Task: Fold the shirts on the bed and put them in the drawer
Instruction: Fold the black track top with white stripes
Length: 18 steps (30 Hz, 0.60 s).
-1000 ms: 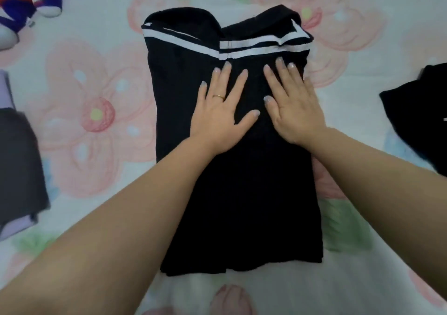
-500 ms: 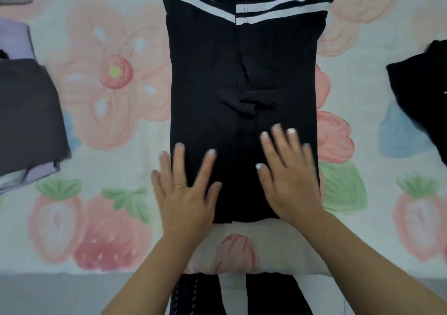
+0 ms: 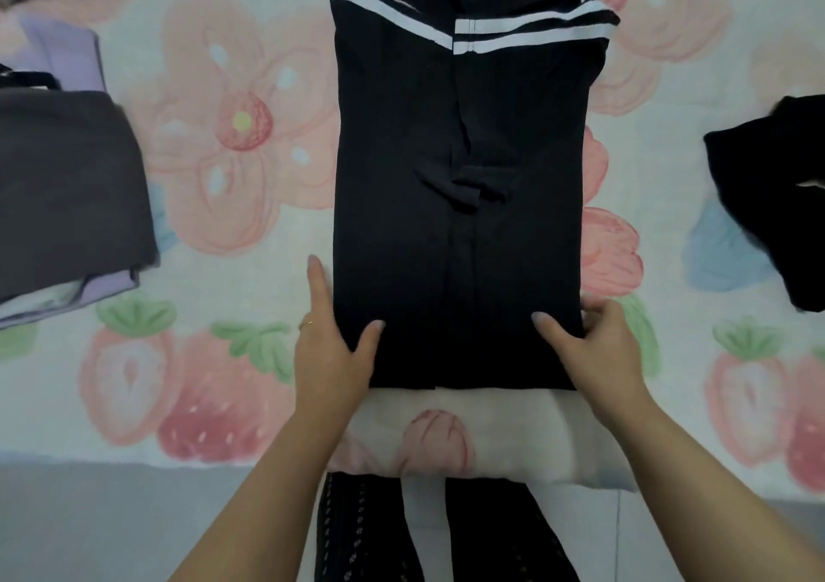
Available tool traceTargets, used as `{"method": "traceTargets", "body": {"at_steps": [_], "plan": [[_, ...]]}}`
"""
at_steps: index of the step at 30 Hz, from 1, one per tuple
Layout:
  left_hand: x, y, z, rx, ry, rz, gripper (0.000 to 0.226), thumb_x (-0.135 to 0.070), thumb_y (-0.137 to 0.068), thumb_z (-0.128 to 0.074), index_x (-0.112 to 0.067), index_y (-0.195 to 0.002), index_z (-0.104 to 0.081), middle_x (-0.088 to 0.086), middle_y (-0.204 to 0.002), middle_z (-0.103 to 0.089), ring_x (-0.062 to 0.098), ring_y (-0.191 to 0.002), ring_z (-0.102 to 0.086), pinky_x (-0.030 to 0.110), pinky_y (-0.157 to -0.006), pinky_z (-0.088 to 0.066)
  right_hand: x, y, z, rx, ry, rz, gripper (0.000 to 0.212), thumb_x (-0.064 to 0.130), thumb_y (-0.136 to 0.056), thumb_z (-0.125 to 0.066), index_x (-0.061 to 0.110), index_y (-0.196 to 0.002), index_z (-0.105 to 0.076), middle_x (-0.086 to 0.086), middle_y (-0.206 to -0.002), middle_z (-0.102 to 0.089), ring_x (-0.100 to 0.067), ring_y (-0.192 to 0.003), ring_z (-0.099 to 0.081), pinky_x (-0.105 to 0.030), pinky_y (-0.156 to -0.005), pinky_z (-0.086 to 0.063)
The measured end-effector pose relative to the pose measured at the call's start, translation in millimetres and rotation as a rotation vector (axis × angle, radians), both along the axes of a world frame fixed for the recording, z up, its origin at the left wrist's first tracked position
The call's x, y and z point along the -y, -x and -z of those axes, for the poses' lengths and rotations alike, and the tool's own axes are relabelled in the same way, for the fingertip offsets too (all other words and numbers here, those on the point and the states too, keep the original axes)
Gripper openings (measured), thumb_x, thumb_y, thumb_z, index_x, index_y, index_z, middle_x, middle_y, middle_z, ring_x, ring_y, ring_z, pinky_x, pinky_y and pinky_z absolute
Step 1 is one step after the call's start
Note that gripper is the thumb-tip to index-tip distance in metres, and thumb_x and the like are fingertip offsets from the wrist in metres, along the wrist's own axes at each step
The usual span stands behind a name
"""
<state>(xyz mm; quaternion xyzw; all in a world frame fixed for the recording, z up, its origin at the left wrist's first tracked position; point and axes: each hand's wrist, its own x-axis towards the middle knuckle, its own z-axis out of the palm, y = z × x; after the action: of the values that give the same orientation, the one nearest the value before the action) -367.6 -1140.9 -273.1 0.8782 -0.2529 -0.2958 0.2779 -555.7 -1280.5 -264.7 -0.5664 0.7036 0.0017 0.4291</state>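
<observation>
The left hand (image 3: 332,353) and right hand (image 3: 596,351) each pinch a near corner of the shirt (image 3: 402,143) between them, thumbs on top, fingers tucked under its edges.

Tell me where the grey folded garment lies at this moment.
In the head view, the grey folded garment lies at the picture's left edge, on a lilac cloth, left of the black striped shirt.

Stretching both arms forward, pinching the shirt (image 3: 460,233) with the left hand (image 3: 331,358) and right hand (image 3: 600,351), thumbs above fingers (image 3: 318,286).
</observation>
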Motion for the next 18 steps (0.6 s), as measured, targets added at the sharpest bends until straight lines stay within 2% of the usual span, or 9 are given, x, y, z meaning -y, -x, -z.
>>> {"method": "traceTargets", "body": {"at_steps": [2, 3, 5, 6, 8, 12, 14, 15, 18], "plan": [[0.6, 1.3, 0.2, -0.074, -0.006, -0.03, 0.088, -0.014, -0.082, -0.068, -0.019, -0.147, -0.01, -0.016, -0.133, -0.032, 0.006, -0.11, -0.042, 0.013, -0.088, -0.033, -2.2, -0.6, 0.8, 0.086, -0.132, -0.005, 0.032, 0.028, -0.08, -0.07, 0.014, -0.106, -0.058, 0.003, -0.091, -0.065, -0.015, -0.084, -0.062, -0.029, -0.074, -0.048], [1.2, -0.3, -0.9, -0.149, -0.019, -0.113, 0.08, -0.013, -0.08, -0.07, -0.017, -0.144, -0.023, -0.017, -0.131, -0.039, 0.005, -0.109, -0.045, 0.014, -0.089, -0.036, -2.9, 0.9, -2.1, 0.127, -0.161, 0.007, 0.023, 0.024, -0.081, -0.069, 0.015, -0.101, -0.062, 0.005, -0.089, -0.068, -0.012, -0.081, -0.064, -0.027, -0.072, -0.049], [1.5, -7.1, -6.7, -0.378, -0.041, -0.311, 0.042, -0.011, -0.076, -0.074, -0.011, -0.114, -0.055, -0.002, -0.105, -0.067, 0.013, -0.094, -0.064, 0.023, -0.079, -0.05, -0.8, 7.1, -10.5, 0.198, -0.218, 0.073, 0.016, 0.019, -0.083, -0.067, 0.013, -0.098, -0.067, 0.005, -0.085, -0.071, -0.011, -0.078, -0.067, -0.024, -0.069, -0.05], [2.1, -10.6, -12.8, -0.505, -0.031, -0.393, 0.024, -0.009, -0.075, -0.074, -0.007, -0.096, -0.064, 0.006, -0.091, -0.072, 0.019, -0.084, -0.069, 0.024, -0.07, -0.054, 1.5, 10.0, -17.4, 0.235, -0.255, 0.113, 0.014, 0.017, -0.084, -0.066, 0.012, -0.096, -0.067, 0.002, -0.084, -0.073, -0.014, -0.078, -0.068, -0.025, -0.069, -0.051], [8.8, -20.5, -32.3, -0.722, 0.028, -0.509, 0.004, -0.007, -0.074, -0.072, -0.004, -0.074, -0.069, 0.013, -0.074, -0.073, 0.023, -0.068, -0.07, 0.024, -0.054, -0.055, 10.6, 8.7, -38.1, 0.362, -0.333, 0.237, 0.007, 0.011, -0.085, -0.063, 0.008, -0.09, -0.067, -0.004, -0.08, -0.074, -0.017, -0.071, -0.07, -0.026, -0.06, -0.054], [55.8, -54.2, -73.4, -0.872, 0.213, -0.673, 0.013, -0.007, -0.08, -0.063, -0.008, -0.067, -0.062, 0.0, -0.054, -0.065, 0.005, -0.044, -0.059, 0.013, -0.039, -0.043, 58.4, -23.1, -76.5, 0.677, -0.358, 0.602, 0.021, 0.004, -0.084, -0.056, 0.006, -0.064, -0.063, -0.001, -0.052, -0.063, -0.005, -0.04, -0.057, -0.012, -0.036, -0.04], [99.4, -78.2, -83.3, -0.971, 0.362, -0.818, 0.023, -0.004, -0.085, -0.056, -0.004, -0.063, -0.063, 0.005, -0.057, -0.062, 0.008, -0.046, -0.06, 0.013, -0.038, -0.044, 94.1, -54.3, -88.4, 0.827, -0.377, 0.751, 0.028, 0.004, -0.087, -0.05, 0.004, -0.061, -0.062, -0.002, -0.049, -0.059, -0.005, -0.037, -0.053, -0.01, -0.034, -0.038], [123.9, -89.3, -87.2, -1.042, 0.466, -0.895, 0.026, -0.004, -0.088, -0.052, -0.001, -0.065, -0.063, 0.01, -0.064, -0.063, 0.014, -0.054, -0.063, 0.014, -0.041, -0.047, 111.1, -71.0, -91.6, 0.911, -0.377, 0.803, 0.025, 0.006, -0.09, -0.047, 0.003, -0.068, -0.06, -0.003, -0.052, -0.061, -0.006, -0.039, -0.055, -0.01, -0.037, -0.04], [182.0, -110.1, -88.0, -1.137, 0.799, -0.969, 0.02, -0.014, -0.094, -0.05, 0.006, -0.092, -0.053, 0.023, -0.096, -0.059, 0.032, -0.094, -0.062, 0.029, -0.071, -0.058, 148.6, -109.4, -84.7, 1.009, -0.261, 0.825, 0.021, 0.019, -0.097, -0.042, 0.003, -0.093, -0.054, -0.01, -0.078, -0.066, -0.016, -0.063, -0.067, -0.019, -0.051, -0.05]]}}
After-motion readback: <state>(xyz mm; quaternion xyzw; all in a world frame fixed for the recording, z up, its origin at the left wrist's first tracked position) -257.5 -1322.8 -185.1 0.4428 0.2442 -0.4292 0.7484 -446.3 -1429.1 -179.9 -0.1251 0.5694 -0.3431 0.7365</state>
